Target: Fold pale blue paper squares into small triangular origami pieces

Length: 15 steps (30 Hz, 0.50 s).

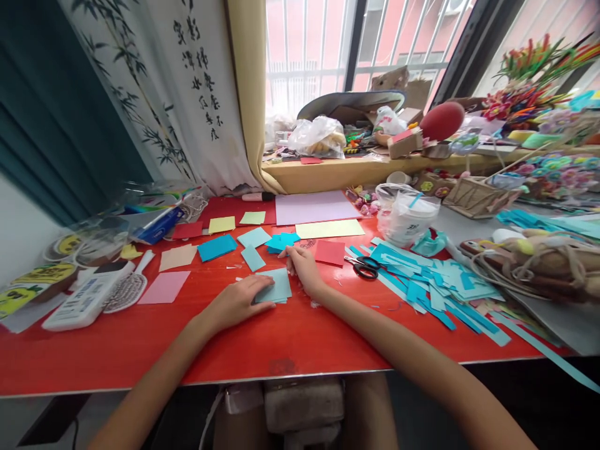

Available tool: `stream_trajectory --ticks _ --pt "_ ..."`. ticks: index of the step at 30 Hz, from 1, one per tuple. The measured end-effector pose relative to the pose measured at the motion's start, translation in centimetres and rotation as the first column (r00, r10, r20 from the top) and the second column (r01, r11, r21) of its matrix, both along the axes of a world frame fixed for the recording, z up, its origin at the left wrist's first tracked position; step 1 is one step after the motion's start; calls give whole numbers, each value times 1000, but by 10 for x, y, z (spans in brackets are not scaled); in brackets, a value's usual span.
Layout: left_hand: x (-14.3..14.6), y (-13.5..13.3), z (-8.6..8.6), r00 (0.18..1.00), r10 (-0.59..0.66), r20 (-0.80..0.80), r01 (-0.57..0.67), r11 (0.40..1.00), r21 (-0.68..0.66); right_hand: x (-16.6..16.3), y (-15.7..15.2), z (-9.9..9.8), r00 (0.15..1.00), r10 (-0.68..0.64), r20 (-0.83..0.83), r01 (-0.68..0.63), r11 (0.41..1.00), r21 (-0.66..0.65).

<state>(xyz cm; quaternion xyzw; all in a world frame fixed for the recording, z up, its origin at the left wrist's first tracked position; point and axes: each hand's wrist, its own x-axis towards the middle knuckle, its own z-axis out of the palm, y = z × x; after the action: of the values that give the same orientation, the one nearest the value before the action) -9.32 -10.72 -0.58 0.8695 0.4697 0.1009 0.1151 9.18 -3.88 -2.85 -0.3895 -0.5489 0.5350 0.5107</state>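
My left hand lies with its fingers stretched flat over a light blue paper square, which seems to rest on another sheet. Just beyond it, my right hand has its fingers curled together, with the fingertips at the edge of some small bright blue paper pieces. Whether anything is between those fingers is hidden. Nearby lie a pale blue square, a light blue strip and a stack of blue squares. A red paper square sits right of my right hand.
Black-handled scissors lie beside a heap of blue paper strips on the right. A white plastic tub stands behind. Pink and peach squares lie leftward, near a white box-shaped object. Lilac paper lies at the back.
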Motion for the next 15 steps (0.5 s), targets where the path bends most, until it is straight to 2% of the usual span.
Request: stream_trajectory --ticks 7,12,15 --pt "-6 2 -7 995 -40 86 39 999 22 1 -3 0 999 35 16 -35 999 5" --pt "-7 2 -6 990 -56 131 57 998 -3 1 -2 -3 999 27 24 -27 1000 11" --pt "-6 1 -7 987 -56 153 52 998 29 2 -4 -2 999 37 24 -38 999 15"
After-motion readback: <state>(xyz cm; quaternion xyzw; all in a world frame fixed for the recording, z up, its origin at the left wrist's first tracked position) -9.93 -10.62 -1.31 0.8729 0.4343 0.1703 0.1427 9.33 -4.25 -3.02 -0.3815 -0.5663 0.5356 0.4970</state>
